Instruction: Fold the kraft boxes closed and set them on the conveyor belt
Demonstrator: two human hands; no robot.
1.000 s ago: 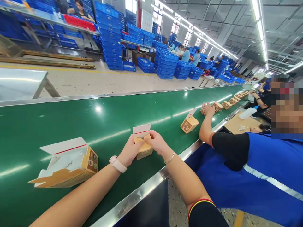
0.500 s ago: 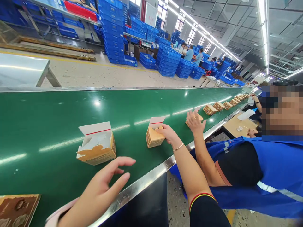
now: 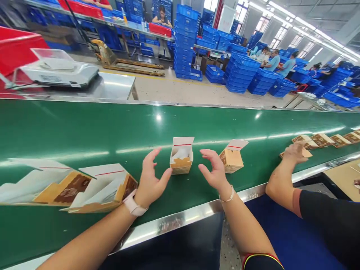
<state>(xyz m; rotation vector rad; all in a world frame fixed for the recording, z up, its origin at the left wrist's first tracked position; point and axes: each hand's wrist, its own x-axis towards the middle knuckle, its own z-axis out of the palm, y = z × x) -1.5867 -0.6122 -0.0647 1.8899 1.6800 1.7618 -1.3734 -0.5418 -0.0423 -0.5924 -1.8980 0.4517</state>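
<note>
An open carton [image 3: 181, 165] with its white, red-striped flap raised stands on the green conveyor belt [image 3: 157, 228], and white material shows inside it. My left hand [image 3: 153, 180] is just left of this carton, fingers apart and empty. On its other side my right hand [image 3: 214, 170] is also open, holding nothing. Right beside my right hand stands another carton [image 3: 234, 162], its top flap raised but its front folded over. Two more open cartons, one nearer [image 3: 123, 187] and one farther left [image 3: 64, 187], sit by my left wrist, blurred, with white contents.
A co-worker's hand [image 3: 295, 153] rests on a carton at the right, near a row of closed cartons [image 3: 322, 140]. Beyond the belt are a scale [image 3: 60, 71] on a metal table, a pallet jack [image 3: 105, 52] and stacked blue crates [image 3: 185, 41].
My view has swung left. My right hand has let go of the carton with the folded front and moved to its left. My left hand has reached forward to the open carton.
</note>
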